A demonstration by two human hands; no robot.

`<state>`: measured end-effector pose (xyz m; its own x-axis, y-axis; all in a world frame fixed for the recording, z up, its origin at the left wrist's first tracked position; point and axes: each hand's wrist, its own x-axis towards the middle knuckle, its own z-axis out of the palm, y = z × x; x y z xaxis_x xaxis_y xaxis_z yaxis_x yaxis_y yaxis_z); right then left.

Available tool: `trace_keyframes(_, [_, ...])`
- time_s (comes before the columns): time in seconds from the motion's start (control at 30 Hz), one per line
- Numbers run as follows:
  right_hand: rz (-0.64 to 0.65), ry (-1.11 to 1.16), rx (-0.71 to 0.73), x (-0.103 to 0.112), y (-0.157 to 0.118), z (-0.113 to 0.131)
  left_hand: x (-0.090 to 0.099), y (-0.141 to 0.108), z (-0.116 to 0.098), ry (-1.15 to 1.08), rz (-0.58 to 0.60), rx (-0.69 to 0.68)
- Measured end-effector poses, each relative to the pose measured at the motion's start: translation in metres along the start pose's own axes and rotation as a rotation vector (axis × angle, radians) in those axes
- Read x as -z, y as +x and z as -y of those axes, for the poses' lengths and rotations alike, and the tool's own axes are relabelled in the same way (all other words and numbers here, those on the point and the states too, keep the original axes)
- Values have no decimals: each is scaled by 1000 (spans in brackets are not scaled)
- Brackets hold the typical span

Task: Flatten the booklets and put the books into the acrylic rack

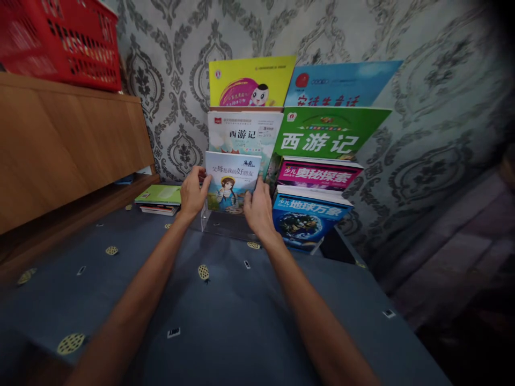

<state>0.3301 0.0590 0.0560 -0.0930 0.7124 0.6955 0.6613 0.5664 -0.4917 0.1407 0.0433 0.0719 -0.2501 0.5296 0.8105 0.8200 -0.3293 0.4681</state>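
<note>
Small pale-blue paperback, upright, front of clear acrylic rack.
Held by its side edges between my left fingers and right fingers; I cannot tell whether its base is seated. Uneven release could, I judge, tip it forward.

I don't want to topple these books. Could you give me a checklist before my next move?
1. Left hand at the left edge of the girl-cover book: ok.
2. Right hand at its right edge: ok.
3. Girl-cover book right way up, front facing you: ok.
4. Its bottom edge seated in the clear stand: cannot tell.
5. Title of the pale book behind showing above it: ok.
</note>
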Motion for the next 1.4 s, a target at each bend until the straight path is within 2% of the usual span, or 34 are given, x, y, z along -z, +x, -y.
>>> trace_keyframes(0.2, [-114, 36, 102, 1, 2, -5, 3, 2, -3, -113, -65, -76])
trace_keyframes(0.37, [-201, 67, 186, 7, 5, -7, 8, 7, -2, -157, -118, -87])
trace_keyframes(0.43, [-229, 92, 211, 15, 5, -4, 16, 14, 7, -128, -137, -62])
trace_keyframes(0.53, [-254, 175, 242, 33, 3, 9, 32, 23, 36, 33, -148, 42])
trace_keyframes(0.6, [-251, 270, 243, 44, 0, 22, 41, 23, 59, 242, -86, 138])
trace_keyframes(0.73, [-205, 462, 261, 56, -8, 46, 43, 1, 93, 588, 229, 284])
trace_keyframes(0.83, [-140, 530, 299, 56, -12, 56, 33, -22, 105, 683, 406, 333])
trace_keyframes(0.93, [-50, 521, 336, 55, -14, 59, 24, -36, 111, 719, 530, 289])
trace_keyframes(1.03, [34, 491, 357, 53, -16, 59, 24, -39, 113, 746, 565, 253])
trace_keyframes(1.23, [164, 419, 379, 49, -17, 60, 37, -39, 110, 784, 548, 239])
trace_keyframes(1.4, [317, 356, 421, 26, -31, 60, 51, -46, 109, 863, 606, 80])
